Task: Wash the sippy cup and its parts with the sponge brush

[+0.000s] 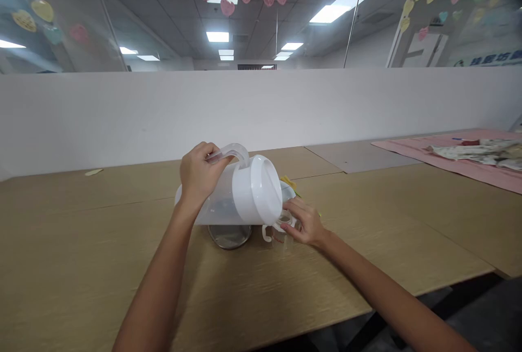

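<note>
My left hand point(202, 173) is closed around the clear handle of a translucent pitcher point(222, 199). The pitcher lies tipped nearly level, its white lid point(265, 189) turned to the right. Just below the lid stands a small clear cup point(282, 238) with a handle on its left side. Fingers of my right hand point(304, 223) grip this cup near its rim. Whether liquid is running out of the spout cannot be made out. Partly hidden under the pitcher is a round metal tray or dish point(230, 238).
Behind my right hand sits a pale bowl-like thing point(287, 191) with something yellow point(289, 180) beside it, mostly covered. A pink cloth point(408, 148) with crumpled fabric point(477, 150) lies at far right. A white wall point(163, 112) bounds the wooden table point(101, 243) at the back.
</note>
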A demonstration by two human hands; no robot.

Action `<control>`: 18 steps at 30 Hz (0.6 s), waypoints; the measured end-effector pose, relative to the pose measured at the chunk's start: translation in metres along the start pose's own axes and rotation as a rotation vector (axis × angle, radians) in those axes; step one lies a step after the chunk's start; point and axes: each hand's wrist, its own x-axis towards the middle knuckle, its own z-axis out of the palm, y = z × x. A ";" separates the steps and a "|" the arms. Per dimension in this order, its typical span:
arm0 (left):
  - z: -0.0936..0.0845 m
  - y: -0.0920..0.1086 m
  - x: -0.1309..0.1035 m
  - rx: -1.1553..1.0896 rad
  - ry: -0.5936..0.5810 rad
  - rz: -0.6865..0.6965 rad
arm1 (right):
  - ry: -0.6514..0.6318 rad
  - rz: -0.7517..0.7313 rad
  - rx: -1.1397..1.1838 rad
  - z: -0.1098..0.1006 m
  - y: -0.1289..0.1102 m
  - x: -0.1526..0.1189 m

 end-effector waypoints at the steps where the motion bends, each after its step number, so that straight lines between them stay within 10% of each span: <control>1: 0.000 0.000 0.000 0.002 -0.004 0.000 | -0.010 0.002 -0.005 0.000 0.000 0.000; 18: -0.012 -0.028 0.012 -0.051 0.090 -0.157 | -0.027 0.010 0.015 0.002 0.001 -0.001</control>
